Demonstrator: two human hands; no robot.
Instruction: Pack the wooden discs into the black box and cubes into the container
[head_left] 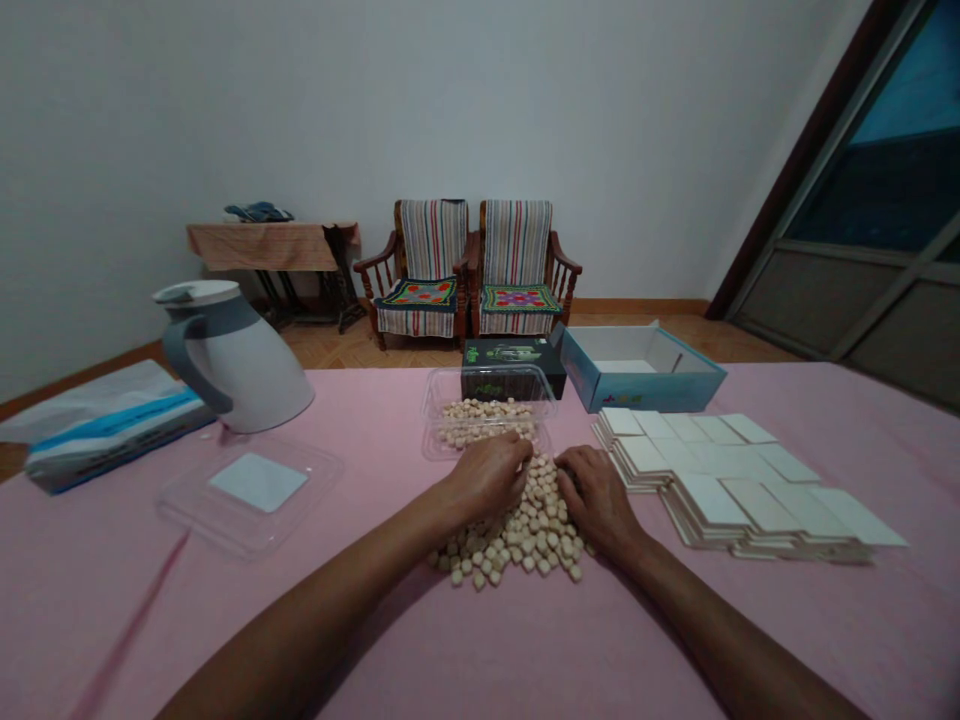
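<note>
A loose pile of small, pale beige, rounded cube-like pieces point(546, 525) lies on the pink tablecloth point(480, 660) in front of me. At the pile's upper left, my left hand point(491, 475) has its fingers curled together; whatever they hold is hidden. My right hand point(600, 495) rests along the right side of the pile, its fingers bent and the thumb apart from them, with nothing seen between them. Just beyond my hands stands an open clear plastic box point(431, 412), with more of the same pieces inside.
Left are a white and grey jug point(259, 360), a tissue pack point(120, 430) and a clear lid point(326, 470) with a white label. Stacked pale square tiles point(720, 460) lie right. Behind them are an open blue box point(652, 392) and a black box point(514, 380).
</note>
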